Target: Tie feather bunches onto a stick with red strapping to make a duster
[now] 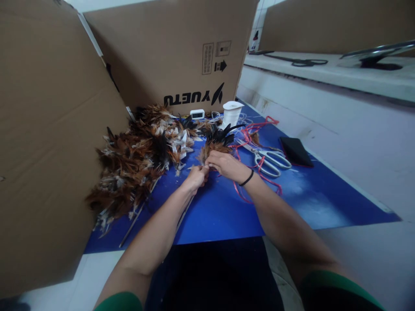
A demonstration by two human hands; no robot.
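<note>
Both my hands meet over the blue table, at the base of a bunch of brown and black feathers (pixel 215 144). My left hand (pixel 196 178) is closed round the lower end of this bunch, where a thin stick (pixel 185 212) comes out under my wrist. Fingertips pressed together, my right hand (pixel 227 165) pinches at the same spot; whatever fine thing lies between them is too small to make out. The feathers fan out away from me, just beyond my fingers. A black band circles my right wrist.
A large feather pile (pixel 132 160) lies left, with a stick (pixel 136 222) beside it. Scissors (pixel 267 160), tangled red cord (pixel 248 134) and a black phone-like slab (pixel 295 151) lie right. A white spool (pixel 232 114) and small display (pixel 197 114) stand behind, before cardboard walls (pixel 162 52).
</note>
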